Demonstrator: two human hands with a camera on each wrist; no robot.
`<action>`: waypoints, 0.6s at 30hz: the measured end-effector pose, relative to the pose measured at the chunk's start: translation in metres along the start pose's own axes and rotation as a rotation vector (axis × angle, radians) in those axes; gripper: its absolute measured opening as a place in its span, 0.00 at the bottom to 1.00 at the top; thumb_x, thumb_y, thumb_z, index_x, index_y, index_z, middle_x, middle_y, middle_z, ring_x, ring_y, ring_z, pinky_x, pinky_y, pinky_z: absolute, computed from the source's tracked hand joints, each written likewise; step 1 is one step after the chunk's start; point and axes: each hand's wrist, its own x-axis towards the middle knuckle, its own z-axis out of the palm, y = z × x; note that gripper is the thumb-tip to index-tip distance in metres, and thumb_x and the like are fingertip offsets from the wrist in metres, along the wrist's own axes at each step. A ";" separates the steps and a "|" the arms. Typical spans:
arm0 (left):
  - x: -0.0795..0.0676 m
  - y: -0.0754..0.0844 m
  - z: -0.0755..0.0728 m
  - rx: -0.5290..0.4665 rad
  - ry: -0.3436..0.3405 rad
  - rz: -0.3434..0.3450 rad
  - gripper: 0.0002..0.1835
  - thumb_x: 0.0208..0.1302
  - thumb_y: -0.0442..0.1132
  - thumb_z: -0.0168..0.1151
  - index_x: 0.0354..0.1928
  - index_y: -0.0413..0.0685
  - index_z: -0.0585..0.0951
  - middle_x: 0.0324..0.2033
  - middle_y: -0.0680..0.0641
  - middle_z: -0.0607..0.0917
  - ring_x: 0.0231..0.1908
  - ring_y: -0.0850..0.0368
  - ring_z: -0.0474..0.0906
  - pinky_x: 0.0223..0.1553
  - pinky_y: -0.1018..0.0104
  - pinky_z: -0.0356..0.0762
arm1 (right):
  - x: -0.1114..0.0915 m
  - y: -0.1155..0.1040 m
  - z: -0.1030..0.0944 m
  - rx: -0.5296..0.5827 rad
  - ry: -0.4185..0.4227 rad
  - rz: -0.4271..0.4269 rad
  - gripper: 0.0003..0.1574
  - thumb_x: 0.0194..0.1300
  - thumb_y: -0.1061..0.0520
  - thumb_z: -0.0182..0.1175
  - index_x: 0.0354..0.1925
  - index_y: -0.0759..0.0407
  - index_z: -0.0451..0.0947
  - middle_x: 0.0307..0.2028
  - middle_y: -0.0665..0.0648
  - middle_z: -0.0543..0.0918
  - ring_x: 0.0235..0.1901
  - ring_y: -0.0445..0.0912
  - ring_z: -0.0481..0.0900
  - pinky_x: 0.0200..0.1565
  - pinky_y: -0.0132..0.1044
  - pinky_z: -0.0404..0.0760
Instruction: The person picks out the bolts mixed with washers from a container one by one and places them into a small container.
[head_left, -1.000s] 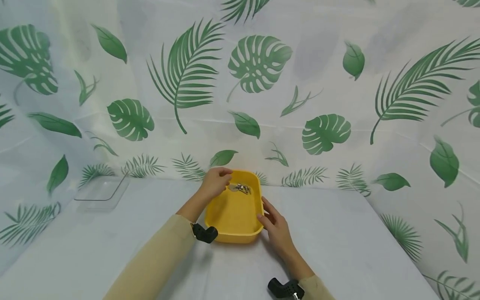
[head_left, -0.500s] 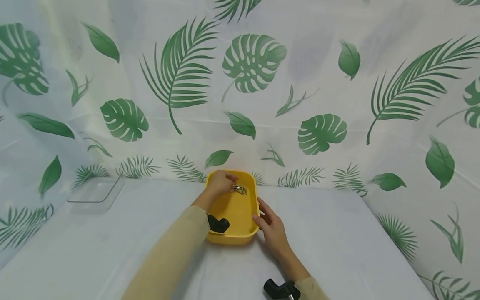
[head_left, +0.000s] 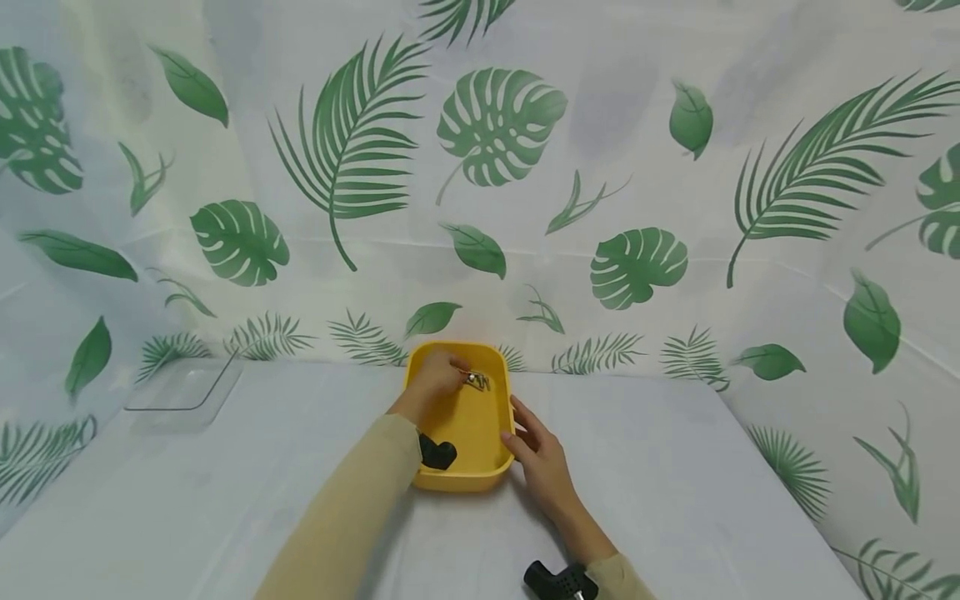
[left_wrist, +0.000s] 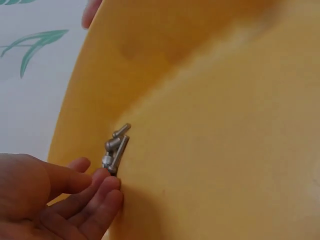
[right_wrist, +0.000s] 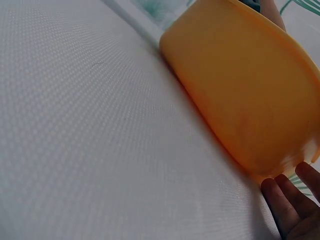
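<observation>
A yellow tray (head_left: 468, 433) stands on the white table by the wall. Several small silver metal pieces, which look like screws (left_wrist: 116, 149), lie together at its far end. My left hand (head_left: 435, 382) reaches down inside the tray. In the left wrist view, its loosely bent fingertips (left_wrist: 111, 187) are at the screws and hide part of them; no firm hold shows. My right hand (head_left: 546, 467) holds the tray's right side, thumb at the rim and fingers along the outer wall. The right wrist view shows fingertips (right_wrist: 272, 187) against that wall.
A clear plastic box (head_left: 180, 396) stands at the back left of the table (head_left: 660, 483). A white cloth with green leaves (head_left: 562, 275) hangs right behind the tray. Black wrist cameras (head_left: 558, 579) sit on both wrists.
My left hand has come down from above the tray's left rim into the tray, to the screws. My right hand has stayed at the tray's side. The head view has shifted slightly.
</observation>
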 end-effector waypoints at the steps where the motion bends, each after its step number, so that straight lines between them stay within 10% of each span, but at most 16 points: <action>1: 0.001 -0.001 0.001 -0.010 -0.004 0.000 0.18 0.65 0.23 0.54 0.54 0.33 0.84 0.50 0.35 0.86 0.37 0.53 0.78 0.30 0.75 0.71 | 0.000 0.000 0.000 -0.001 0.001 -0.003 0.35 0.74 0.51 0.58 0.75 0.41 0.64 0.68 0.60 0.75 0.63 0.57 0.79 0.58 0.43 0.84; 18: -0.008 0.011 0.016 -0.111 0.021 -0.013 0.15 0.67 0.24 0.58 0.53 0.33 0.84 0.44 0.35 0.87 0.34 0.50 0.82 0.31 0.75 0.77 | -0.001 -0.001 -0.001 -0.008 -0.003 0.005 0.34 0.74 0.49 0.58 0.75 0.40 0.63 0.70 0.59 0.74 0.64 0.57 0.79 0.59 0.45 0.84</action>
